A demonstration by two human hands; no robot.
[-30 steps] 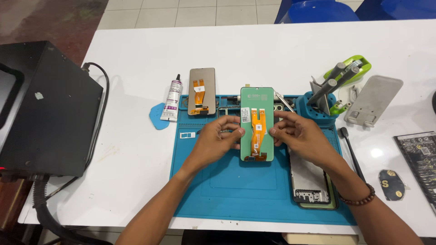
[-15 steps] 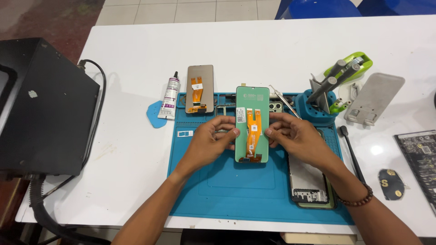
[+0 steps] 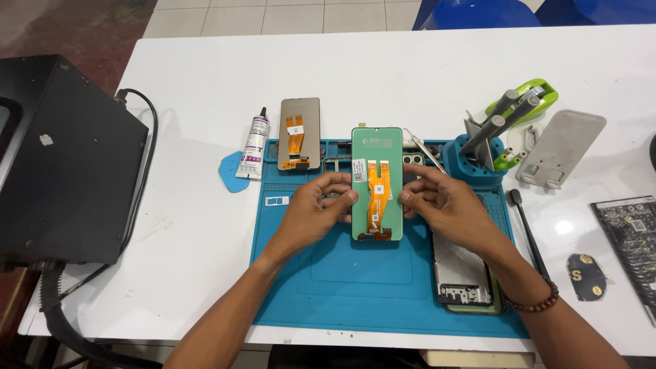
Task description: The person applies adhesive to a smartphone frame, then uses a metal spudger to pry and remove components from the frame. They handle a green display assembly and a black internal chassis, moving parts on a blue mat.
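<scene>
A phone display panel (image 3: pixel 376 183) with a green back and an orange ribbon cable down its middle lies lengthwise on the blue work mat (image 3: pixel 355 280), near the mat's upper centre. The left hand (image 3: pixel 316 213) presses its fingertips against the panel's left edge and the right hand (image 3: pixel 445 205) does the same on the right edge, so the two hands clamp the panel between them, fingers bent, palms resting low over the mat. Just beside the right forearm, at the mat's right side, lies an opened phone frame (image 3: pixel 466 273) showing its inner parts. Above the mat's upper left corner sits a second display panel (image 3: pixel 300 133), grey-backed with its own orange cable, and left of that a small white glue tube (image 3: pixel 254 147) with a black tip, its lower end by a blue pick (image 3: pixel 229 172). A blue tool stand (image 3: pixel 482 160) holding grey-handled tools rises at the mat's upper right, a grey metal plate (image 3: pixel 562 147) beyond it. A large black box (image 3: pixel 65 164) fills the white table (image 3: pixel 205 273) at far left
</scene>
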